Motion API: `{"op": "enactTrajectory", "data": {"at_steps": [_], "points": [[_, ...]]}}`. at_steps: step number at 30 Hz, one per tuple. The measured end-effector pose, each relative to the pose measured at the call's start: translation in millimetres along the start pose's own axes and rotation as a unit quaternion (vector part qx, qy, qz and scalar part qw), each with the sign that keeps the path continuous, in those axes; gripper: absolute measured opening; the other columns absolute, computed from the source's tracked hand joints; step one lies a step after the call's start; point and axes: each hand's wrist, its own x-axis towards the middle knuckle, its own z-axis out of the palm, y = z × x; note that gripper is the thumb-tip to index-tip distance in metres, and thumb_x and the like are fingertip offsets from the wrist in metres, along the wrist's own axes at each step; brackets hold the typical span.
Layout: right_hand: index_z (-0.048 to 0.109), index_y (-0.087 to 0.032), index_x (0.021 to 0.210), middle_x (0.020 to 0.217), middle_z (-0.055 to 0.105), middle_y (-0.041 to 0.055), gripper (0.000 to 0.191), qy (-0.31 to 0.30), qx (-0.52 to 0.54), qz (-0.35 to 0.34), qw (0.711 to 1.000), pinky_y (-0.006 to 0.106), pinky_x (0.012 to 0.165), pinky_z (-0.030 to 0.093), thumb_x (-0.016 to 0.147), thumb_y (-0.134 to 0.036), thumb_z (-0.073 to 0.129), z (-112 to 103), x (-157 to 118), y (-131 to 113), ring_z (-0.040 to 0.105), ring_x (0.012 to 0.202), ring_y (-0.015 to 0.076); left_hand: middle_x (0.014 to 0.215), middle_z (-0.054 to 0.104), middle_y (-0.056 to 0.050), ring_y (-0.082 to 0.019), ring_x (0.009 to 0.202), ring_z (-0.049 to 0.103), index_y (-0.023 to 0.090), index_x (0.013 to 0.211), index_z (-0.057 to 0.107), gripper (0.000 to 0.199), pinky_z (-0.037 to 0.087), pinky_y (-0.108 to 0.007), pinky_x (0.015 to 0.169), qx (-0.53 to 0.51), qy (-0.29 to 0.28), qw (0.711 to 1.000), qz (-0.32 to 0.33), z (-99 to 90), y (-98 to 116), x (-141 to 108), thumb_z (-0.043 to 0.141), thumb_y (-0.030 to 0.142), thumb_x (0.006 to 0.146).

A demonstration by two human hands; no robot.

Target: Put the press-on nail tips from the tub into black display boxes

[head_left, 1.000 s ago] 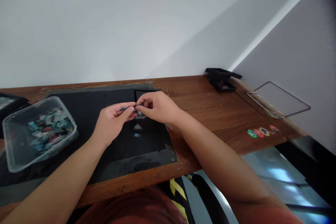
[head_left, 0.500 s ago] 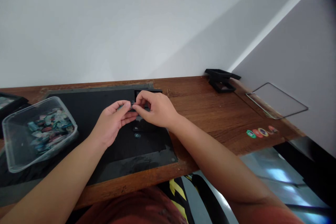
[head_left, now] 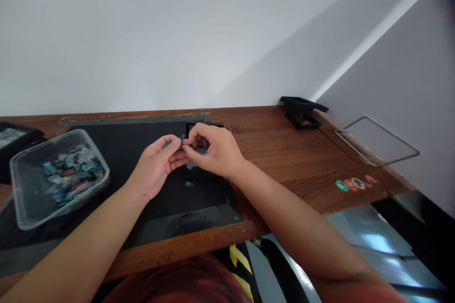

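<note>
Over the black mat (head_left: 152, 208), my left hand (head_left: 159, 161) and my right hand (head_left: 213, 149) meet fingertip to fingertip. Between them is a small dark sticker (head_left: 182, 137), mostly covered by the fingers. Thumb and index finger of my left hand pinch one side, its other fingers stretched out below. The thumb and fingertips of my right hand pinch the other side. Behind my right hand lies a black frame (head_left: 204, 124), partly hidden. Another small dark sticker (head_left: 188, 183) lies on the mat just below the hands.
A clear plastic tub (head_left: 21, 194) of many small stickers stands at the left, beside a black frame (head_left: 33, 135). Black frames (head_left: 302, 104) are stacked at the back right. Several round stickers (head_left: 357, 183) and a thin wire rectangle (head_left: 394, 161) are on the right.
Both hands keep their pinch at nearly the same spot, with the fingertips shifted slightly. The whole view has moved a little; nothing else has visibly changed.
</note>
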Motion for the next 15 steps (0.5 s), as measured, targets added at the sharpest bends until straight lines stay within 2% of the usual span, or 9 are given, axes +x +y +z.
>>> {"op": "enactTrajectory", "data": {"at_steps": [4, 6, 8, 11, 15], "points": [[0.058, -0.020, 0.084, 0.070, 0.061, -0.0036, 0.007, -0.011, 0.007, 0.014, 1.000, 0.025, 0.064, 0.035, 0.081, -0.025, 0.062, 0.1, -0.2, -1.4, 0.051, 0.065, 0.0103, 0.085, 0.078, 0.000, -0.014, 0.075, 0.075, 0.020, 0.098, 0.066, 0.024, 0.063, -0.029, 0.079, 0.001, 0.023, 1.000, 0.008, 2.3, 0.5, -1.8, 0.082, 0.029, 0.082], [0.056, -0.021, 0.083, 0.068, 0.059, -0.0045, 0.008, -0.004, 0.014, 0.014, 1.000, 0.024, 0.064, 0.036, 0.081, -0.025, 0.062, 0.3, -0.7, -1.6, 0.050, 0.063, 0.0100, 0.088, 0.079, -0.001, -0.015, 0.077, 0.076, 0.020, 0.110, 0.068, 0.033, 0.063, -0.031, 0.079, 0.008, 0.026, 1.000, 0.012, 2.9, 1.0, -2.8, 0.082, 0.029, 0.081], [0.059, -0.021, 0.092, 0.069, 0.059, -0.0050, 0.012, 0.005, 0.018, 0.007, 1.000, 0.024, 0.064, 0.037, 0.081, -0.026, 0.062, 0.6, -1.5, -1.1, 0.050, 0.062, 0.0099, 0.094, 0.080, -0.004, -0.016, 0.079, 0.076, 0.020, 0.116, 0.070, 0.038, 0.063, -0.031, 0.080, 0.015, 0.016, 1.000, 0.014, 2.6, 1.2, -3.4, 0.082, 0.030, 0.081], [0.064, -0.021, 0.109, 0.072, 0.061, -0.0047, 0.026, 0.002, 0.021, -0.014, 1.000, 0.024, 0.066, 0.040, 0.083, -0.025, 0.061, 0.9, -2.0, 1.0, 0.051, 0.063, 0.0103, 0.098, 0.081, -0.006, -0.016, 0.081, 0.077, 0.019, 0.111, 0.075, 0.034, 0.063, -0.029, 0.078, 0.018, 0.008, 1.000, 0.010, 1.4, 1.3, -2.9, 0.084, 0.030, 0.080], [0.070, -0.021, 0.100, 0.072, 0.062, -0.0036, 0.017, -0.018, 0.034, -0.053, 0.998, 0.024, 0.070, 0.042, 0.087, -0.024, 0.060, -0.4, -0.9, 5.6, 0.054, 0.066, 0.0099, 0.092, 0.082, -0.007, -0.014, 0.076, 0.076, 0.016, 0.105, 0.079, 0.030, 0.063, -0.024, 0.075, 0.014, 0.014, 1.000, -0.008, -0.1, 2.0, -0.8, 0.086, 0.029, 0.078]]}}
